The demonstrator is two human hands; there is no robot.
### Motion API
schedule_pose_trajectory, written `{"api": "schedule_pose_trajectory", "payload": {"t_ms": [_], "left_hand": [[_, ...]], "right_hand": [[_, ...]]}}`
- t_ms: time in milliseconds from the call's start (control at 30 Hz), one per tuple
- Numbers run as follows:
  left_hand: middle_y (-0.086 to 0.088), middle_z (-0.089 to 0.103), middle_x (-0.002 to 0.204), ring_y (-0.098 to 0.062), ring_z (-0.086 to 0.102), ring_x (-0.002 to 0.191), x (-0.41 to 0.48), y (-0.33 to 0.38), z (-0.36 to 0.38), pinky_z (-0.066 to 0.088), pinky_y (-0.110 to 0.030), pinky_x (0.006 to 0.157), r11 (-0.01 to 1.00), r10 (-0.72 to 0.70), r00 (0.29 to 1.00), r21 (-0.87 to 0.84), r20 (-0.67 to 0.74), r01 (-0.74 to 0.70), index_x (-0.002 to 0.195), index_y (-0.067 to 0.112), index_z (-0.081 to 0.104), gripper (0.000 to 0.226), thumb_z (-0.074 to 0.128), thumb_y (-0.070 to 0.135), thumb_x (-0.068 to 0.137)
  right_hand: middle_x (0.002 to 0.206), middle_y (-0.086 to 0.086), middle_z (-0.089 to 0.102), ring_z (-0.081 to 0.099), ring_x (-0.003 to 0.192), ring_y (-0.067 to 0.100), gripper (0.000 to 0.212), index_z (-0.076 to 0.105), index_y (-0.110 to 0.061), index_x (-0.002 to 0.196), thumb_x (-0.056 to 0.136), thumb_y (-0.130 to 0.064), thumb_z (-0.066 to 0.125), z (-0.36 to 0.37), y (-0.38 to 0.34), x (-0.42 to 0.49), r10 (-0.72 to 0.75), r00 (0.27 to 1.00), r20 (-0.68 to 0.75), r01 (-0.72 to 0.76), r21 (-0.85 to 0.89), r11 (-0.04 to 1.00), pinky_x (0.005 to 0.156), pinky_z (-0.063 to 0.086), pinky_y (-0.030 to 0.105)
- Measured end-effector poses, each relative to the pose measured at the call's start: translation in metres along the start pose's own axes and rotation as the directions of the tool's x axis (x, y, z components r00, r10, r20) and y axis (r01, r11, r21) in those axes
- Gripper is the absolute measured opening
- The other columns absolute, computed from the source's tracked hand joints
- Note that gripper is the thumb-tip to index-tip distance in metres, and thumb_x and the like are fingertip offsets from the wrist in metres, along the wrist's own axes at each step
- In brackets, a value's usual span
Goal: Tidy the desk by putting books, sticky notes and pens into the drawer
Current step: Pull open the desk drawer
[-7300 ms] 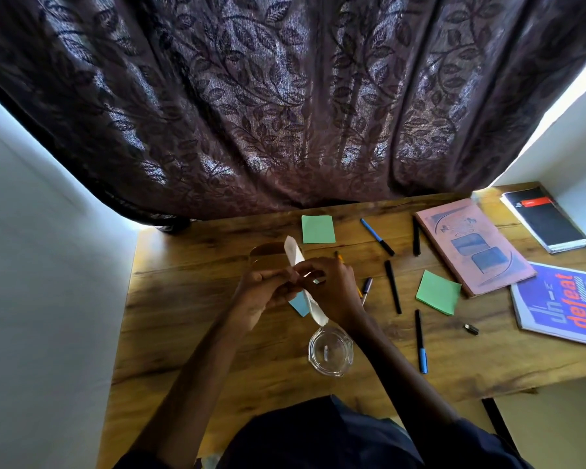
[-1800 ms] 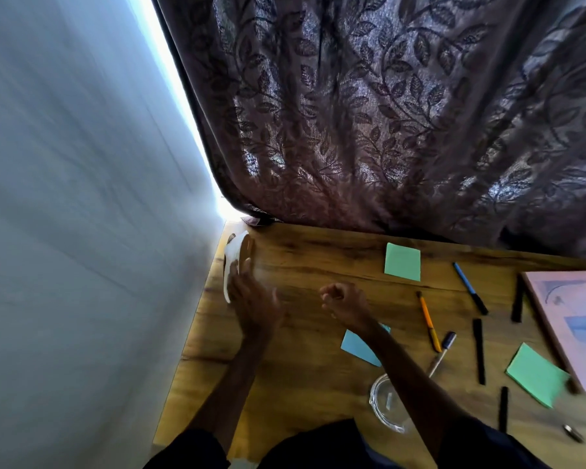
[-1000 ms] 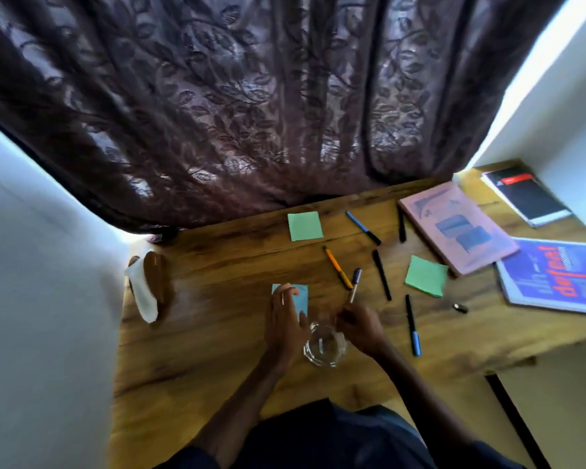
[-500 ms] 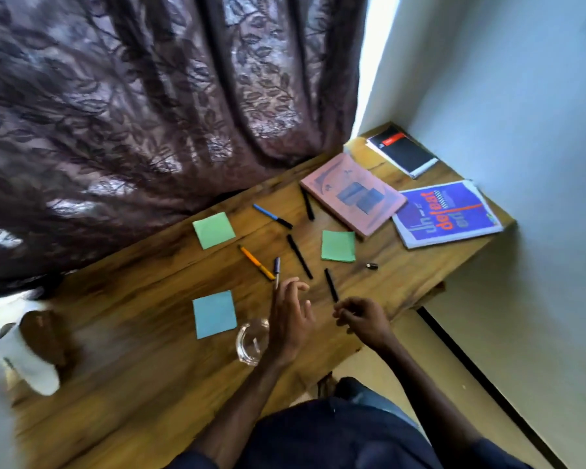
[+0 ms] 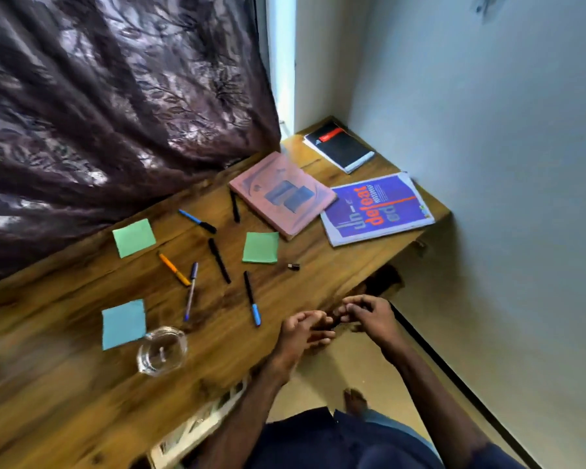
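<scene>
— Wooden desk (image 5: 65, 401); where are your things?
— Pink book (image 5: 281, 194), green sticky note (image 5: 260, 247) and blue-capped pen (image 5: 252, 299) lie on top; your left hand (image 5: 301, 336) and right hand (image 5: 366, 316) curl at its front edge; whether they grip anything, I cannot tell.

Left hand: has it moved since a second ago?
Yes. The left hand has gone right, away from the blue sticky note and past the glass dish, to the desk's front edge beside the right hand.

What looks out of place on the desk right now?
A small dark cap-like piece lies alone beside the nearer green sticky pad, attached to no pen. A corner of the blue sticky pad touches the glass dish. Nothing looks spilled or damaged.
</scene>
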State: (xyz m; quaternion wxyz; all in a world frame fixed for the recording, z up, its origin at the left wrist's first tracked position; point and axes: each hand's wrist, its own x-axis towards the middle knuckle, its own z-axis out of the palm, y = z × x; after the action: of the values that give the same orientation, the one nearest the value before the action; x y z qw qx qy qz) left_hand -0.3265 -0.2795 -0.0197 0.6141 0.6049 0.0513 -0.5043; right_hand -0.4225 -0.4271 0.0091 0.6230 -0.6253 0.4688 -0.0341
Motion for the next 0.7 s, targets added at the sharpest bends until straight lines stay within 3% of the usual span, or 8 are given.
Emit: {"api": "schedule_pose_trajectory", "payload": {"t_ms": [133, 200, 267, 367, 467, 600, 700], "left_hand": [[-0.015, 0.077, 0.106, -0.028, 0.076, 0.089, 0.017, -0.043, 0.065, 0.062, -0.032, 0.072, 0.933, -0.185, 0.983, -0.315, -0.004, 0.175, 0.110, 0.003, 0.068, 0.035, 0.057, 0.035, 0.101], [-0.019, 0.073, 0.116, -0.032, 0.073, 0.100, 0.028, -0.066, 0.094, 0.060, -0.037, 0.080, 0.808, -0.316, 0.948, -0.516, 0.026, 0.283, 0.117, 0.002, 0.064, 0.043, 0.055, 0.040, 0.100], [-0.023, 0.066, 0.129, -0.037, 0.066, 0.114, 0.039, -0.083, 0.119, 0.055, -0.043, 0.094, 0.656, -0.398, 0.917, -0.693, 0.019, 0.299, 0.129, 0.000, 0.058, 0.054, 0.052, 0.046, 0.099], [-0.029, 0.062, 0.133, -0.042, 0.059, 0.124, 0.059, -0.100, 0.146, 0.046, -0.050, 0.111, 0.518, -0.441, 0.895, -0.834, -0.071, 0.189, 0.139, -0.002, 0.051, 0.069, 0.050, 0.052, 0.097], [-0.030, 0.057, 0.134, -0.043, 0.054, 0.128, 0.087, -0.101, 0.162, 0.039, -0.053, 0.116, 0.432, -0.466, 0.870, -0.899, -0.158, 0.068, 0.144, -0.002, 0.044, 0.080, 0.045, 0.061, 0.096], [-0.025, 0.044, 0.149, -0.040, 0.044, 0.139, 0.131, -0.094, 0.158, 0.033, -0.053, 0.118, 0.252, -0.465, 0.849, -0.957, -0.250, -0.143, 0.150, 0.007, 0.036, 0.083, 0.037, 0.068, 0.095], [-0.024, 0.051, 0.143, -0.038, 0.051, 0.133, 0.156, -0.086, 0.150, 0.036, -0.053, 0.116, 0.208, -0.457, 0.827, -0.944, -0.327, -0.258, 0.145, 0.008, 0.045, 0.081, 0.034, 0.069, 0.093]], "right_hand": [[0.098, 0.014, 0.079, 0.074, 0.085, 0.021, 0.020, 0.072, -0.003, 0.111, 0.100, -0.011, 0.057, -0.063, 0.036, 0.022, 0.127, 0.990, 0.055, -0.133, 0.119, 0.984, 0.068, 0.056, 0.030], [0.103, 0.017, 0.078, 0.074, 0.086, 0.022, 0.024, 0.070, -0.001, 0.116, 0.100, -0.014, 0.057, -0.087, 0.058, 0.034, 0.237, 0.969, 0.073, -0.247, 0.211, 0.946, 0.070, 0.056, 0.029], [0.113, 0.021, 0.074, 0.072, 0.091, 0.025, 0.030, 0.066, 0.002, 0.122, 0.100, -0.016, 0.057, -0.104, 0.080, 0.046, 0.342, 0.934, 0.103, -0.356, 0.329, 0.875, 0.076, 0.056, 0.032], [0.130, 0.024, 0.065, 0.066, 0.117, 0.032, 0.042, 0.056, 0.001, 0.135, 0.102, -0.023, 0.053, -0.119, 0.103, 0.069, 0.456, 0.867, 0.200, -0.491, 0.497, 0.715, 0.097, 0.053, 0.040], [0.143, 0.024, 0.054, 0.054, 0.134, 0.034, 0.056, 0.045, -0.001, 0.147, 0.102, -0.034, 0.052, -0.119, 0.114, 0.102, 0.483, 0.829, 0.284, -0.547, 0.597, 0.587, 0.107, 0.047, 0.040], [0.147, 0.023, 0.048, 0.048, 0.138, 0.034, 0.071, 0.038, -0.001, 0.150, 0.098, -0.046, 0.055, -0.106, 0.112, 0.149, 0.471, 0.818, 0.329, -0.544, 0.710, 0.448, 0.118, 0.039, 0.045], [0.131, 0.018, 0.058, 0.058, 0.122, 0.029, 0.069, 0.047, -0.002, 0.140, 0.097, -0.056, 0.052, -0.096, 0.105, 0.177, 0.443, 0.823, 0.357, -0.540, 0.736, 0.409, 0.113, 0.044, 0.041]]}}
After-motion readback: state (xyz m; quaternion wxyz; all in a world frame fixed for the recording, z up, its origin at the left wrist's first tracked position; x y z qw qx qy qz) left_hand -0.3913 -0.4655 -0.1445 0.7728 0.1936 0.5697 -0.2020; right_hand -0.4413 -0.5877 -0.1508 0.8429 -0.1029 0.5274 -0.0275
